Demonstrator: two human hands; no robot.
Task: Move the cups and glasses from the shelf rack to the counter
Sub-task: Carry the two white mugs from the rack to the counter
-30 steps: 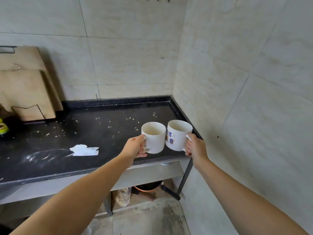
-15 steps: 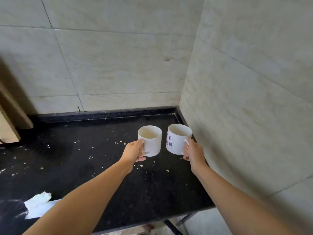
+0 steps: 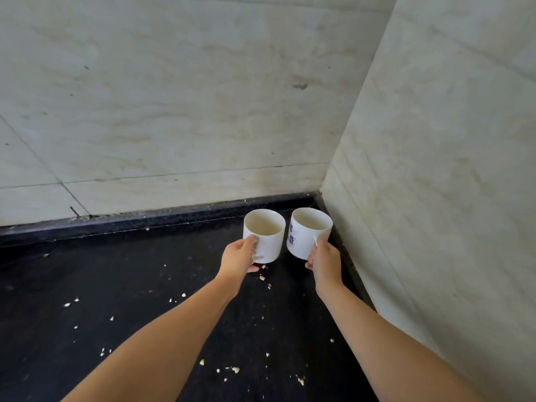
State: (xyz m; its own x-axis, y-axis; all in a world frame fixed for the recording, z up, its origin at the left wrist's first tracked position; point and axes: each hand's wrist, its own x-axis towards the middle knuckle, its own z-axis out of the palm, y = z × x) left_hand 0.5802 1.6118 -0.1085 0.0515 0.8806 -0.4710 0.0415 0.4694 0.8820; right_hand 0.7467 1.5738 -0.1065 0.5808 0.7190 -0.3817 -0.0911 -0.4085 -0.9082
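Observation:
My left hand grips the handle of a plain white mug. My right hand grips the handle of a second white mug with blue print on its side. Both mugs are upright and empty, side by side and a small gap apart, held low over the back right corner of the black counter. I cannot tell whether their bases touch the counter. The shelf rack is out of view.
Pale tiled walls close the corner, the back wall and the right wall very near the right mug. A raised black lip runs along the counter's back edge. Several pale crumbs lie scattered on the counter.
Both hands have carried the mugs forward and down into the back right corner of the counter. The view has moved closer, so the cutting boards and the white paper scrap are gone from sight.

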